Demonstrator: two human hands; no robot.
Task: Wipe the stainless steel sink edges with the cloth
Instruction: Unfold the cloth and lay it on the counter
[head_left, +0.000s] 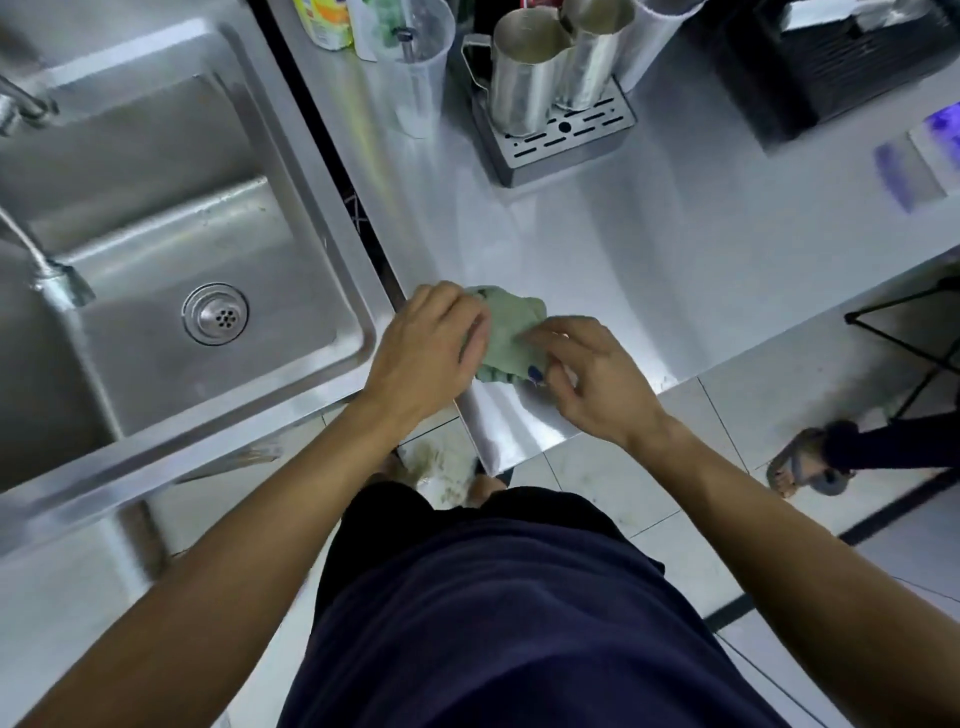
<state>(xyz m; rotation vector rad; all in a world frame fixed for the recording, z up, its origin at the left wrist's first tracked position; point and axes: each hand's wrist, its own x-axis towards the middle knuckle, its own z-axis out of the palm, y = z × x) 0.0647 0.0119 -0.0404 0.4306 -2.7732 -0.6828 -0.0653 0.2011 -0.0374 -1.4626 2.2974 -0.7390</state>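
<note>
A bunched pale green cloth (511, 332) lies on the steel counter (649, 270), near its front left corner. My left hand (426, 353) grips the cloth from the left, fingers curled over it. My right hand (592, 379) pinches the cloth's right side with thumb and fingertips. The stainless steel sink (363, 291) sits to the left, its right rim just beside my left hand. A round drain (215, 313) is in the near basin.
A faucet spout (52, 280) hangs over the near basin; another tap (21, 109) stands farther back. Steel jugs (530, 73) stand on a drip tray (561, 140), a clear plastic pitcher (410, 67) beside them. Another person's sandalled foot (810, 462) is at right.
</note>
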